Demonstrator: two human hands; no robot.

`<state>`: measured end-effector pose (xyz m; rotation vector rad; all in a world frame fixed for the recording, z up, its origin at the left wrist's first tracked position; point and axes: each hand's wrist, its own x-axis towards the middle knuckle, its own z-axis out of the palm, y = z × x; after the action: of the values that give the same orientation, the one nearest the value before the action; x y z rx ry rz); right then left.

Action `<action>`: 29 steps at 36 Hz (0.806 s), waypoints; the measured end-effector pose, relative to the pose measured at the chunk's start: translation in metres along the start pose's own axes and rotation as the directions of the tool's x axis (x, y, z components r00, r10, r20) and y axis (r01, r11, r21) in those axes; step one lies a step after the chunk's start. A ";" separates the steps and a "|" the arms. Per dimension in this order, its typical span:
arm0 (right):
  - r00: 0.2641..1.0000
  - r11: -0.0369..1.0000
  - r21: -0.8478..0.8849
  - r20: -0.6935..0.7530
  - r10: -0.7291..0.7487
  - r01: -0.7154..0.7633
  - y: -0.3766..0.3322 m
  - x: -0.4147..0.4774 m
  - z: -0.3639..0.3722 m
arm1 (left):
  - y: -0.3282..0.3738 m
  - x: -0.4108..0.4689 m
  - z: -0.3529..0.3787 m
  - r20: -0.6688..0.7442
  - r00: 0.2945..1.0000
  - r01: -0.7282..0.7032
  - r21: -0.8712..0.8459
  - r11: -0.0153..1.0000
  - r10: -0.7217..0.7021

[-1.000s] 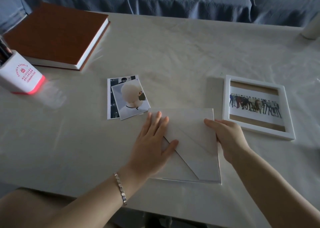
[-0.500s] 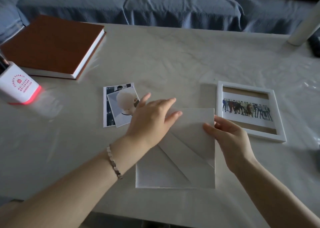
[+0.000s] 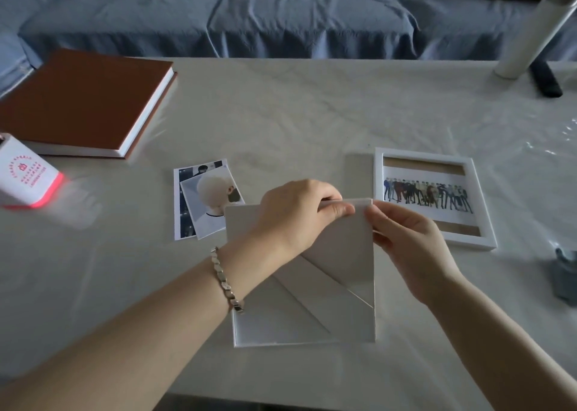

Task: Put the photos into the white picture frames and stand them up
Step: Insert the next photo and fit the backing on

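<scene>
White box (image 3: 26, 173), red printed emblem and lines, too small to read

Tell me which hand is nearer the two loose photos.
Left. The left hand grips the top edge of the face-down frame, just right of the loose photos. The right hand holds the frame's right edge, farther away.

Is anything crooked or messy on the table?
A little. The two loose photos lie overlapped, the top one tilted. The framed photo leaves brown backing showing above and below. Nothing looks spilled or broken.
</scene>
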<state>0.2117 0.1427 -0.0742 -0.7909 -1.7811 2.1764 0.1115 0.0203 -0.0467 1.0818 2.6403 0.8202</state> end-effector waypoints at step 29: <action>0.986 0.985 0.076 0.073 0.147 -0.152 -0.015 0.012 0.001 | -0.001 0.006 0.001 0.105 0.993 0.070 -0.087 0.994 -0.060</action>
<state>0.1987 0.1515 -0.0626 -0.8682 -1.7010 2.3815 0.1067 0.0246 -0.0480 0.9826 2.5140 0.8397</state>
